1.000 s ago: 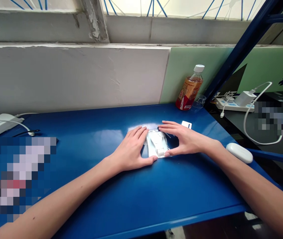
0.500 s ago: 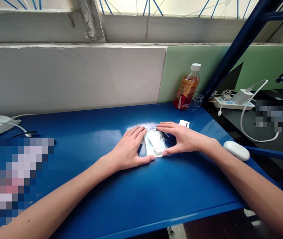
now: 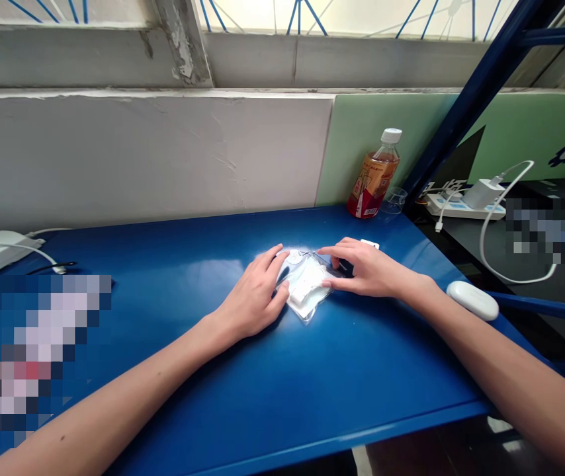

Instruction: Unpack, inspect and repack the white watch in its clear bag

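Observation:
A small clear plastic packet (image 3: 307, 284) with white contents lies on the blue tabletop between my hands, turned corner-first towards me. What the contents are is hard to make out through the glare. My left hand (image 3: 255, 291) rests at the packet's left side, fingers apart, thumb touching its edge. From the right, my right hand (image 3: 364, 268) reaches in with index finger and thumb spread at the packet's right edge; its other fingers curl under. Partly hidden behind my right hand is a small white card-like piece (image 3: 370, 244).
A drink bottle (image 3: 374, 175) stands at the back right, beside a clear plastic ring (image 3: 394, 199). A white rounded case (image 3: 472, 301) lies by my right forearm. White power strips (image 3: 2, 250) with cables sit at both sides. A blue metal post (image 3: 481, 92) slants up on the right.
The packet has turned on the tabletop, so a corner now points towards me instead of a flat edge. Both thumbs have shifted up, and my right fingers are more bent.

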`<move>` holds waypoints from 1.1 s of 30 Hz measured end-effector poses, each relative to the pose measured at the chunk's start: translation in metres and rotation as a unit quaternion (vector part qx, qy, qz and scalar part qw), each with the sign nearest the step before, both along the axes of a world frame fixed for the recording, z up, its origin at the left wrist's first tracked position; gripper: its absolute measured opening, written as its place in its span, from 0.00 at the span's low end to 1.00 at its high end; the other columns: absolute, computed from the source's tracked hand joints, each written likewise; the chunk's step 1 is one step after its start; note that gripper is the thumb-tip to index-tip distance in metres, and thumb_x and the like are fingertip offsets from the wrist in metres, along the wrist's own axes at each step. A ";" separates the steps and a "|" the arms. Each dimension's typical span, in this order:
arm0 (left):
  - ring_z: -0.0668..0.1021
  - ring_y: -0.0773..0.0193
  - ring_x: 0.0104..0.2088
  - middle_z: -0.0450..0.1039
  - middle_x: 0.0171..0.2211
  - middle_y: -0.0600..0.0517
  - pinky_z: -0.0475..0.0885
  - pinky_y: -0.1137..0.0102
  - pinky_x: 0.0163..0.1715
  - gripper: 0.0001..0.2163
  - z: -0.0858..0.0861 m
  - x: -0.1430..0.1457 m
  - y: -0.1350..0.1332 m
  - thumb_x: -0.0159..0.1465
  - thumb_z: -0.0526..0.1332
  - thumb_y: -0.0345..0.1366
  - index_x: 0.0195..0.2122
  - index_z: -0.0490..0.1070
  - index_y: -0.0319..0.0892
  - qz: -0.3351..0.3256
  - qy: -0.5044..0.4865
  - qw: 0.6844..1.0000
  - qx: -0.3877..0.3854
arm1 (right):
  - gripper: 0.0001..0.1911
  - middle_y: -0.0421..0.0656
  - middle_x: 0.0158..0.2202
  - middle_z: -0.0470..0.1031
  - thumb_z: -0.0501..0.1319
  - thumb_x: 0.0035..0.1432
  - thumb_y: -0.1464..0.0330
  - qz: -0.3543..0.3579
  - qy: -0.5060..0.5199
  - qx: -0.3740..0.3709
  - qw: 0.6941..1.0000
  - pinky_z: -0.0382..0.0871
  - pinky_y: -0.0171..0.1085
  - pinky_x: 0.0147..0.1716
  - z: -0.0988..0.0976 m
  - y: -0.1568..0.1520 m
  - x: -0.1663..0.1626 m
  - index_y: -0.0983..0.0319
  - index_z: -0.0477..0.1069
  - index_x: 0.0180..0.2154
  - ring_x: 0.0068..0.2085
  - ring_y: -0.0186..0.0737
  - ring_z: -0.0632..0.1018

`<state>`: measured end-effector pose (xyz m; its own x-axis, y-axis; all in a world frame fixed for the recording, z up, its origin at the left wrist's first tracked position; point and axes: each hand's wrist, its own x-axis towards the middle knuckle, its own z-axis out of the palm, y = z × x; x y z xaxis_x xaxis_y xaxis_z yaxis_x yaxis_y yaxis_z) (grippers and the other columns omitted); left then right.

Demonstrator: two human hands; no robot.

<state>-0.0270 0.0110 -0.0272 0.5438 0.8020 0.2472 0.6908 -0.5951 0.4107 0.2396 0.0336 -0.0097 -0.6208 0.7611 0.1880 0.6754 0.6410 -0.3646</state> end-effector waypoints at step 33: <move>0.66 0.44 0.63 0.69 0.60 0.39 0.65 0.50 0.62 0.31 -0.004 -0.008 0.016 0.61 0.65 0.54 0.59 0.68 0.40 -0.039 -0.015 0.999 -0.013 | 0.35 0.50 0.51 0.75 0.69 0.49 0.45 -0.005 0.023 -0.055 0.998 0.72 0.48 0.49 0.001 0.001 0.006 0.58 0.75 0.53 0.51 0.54 0.76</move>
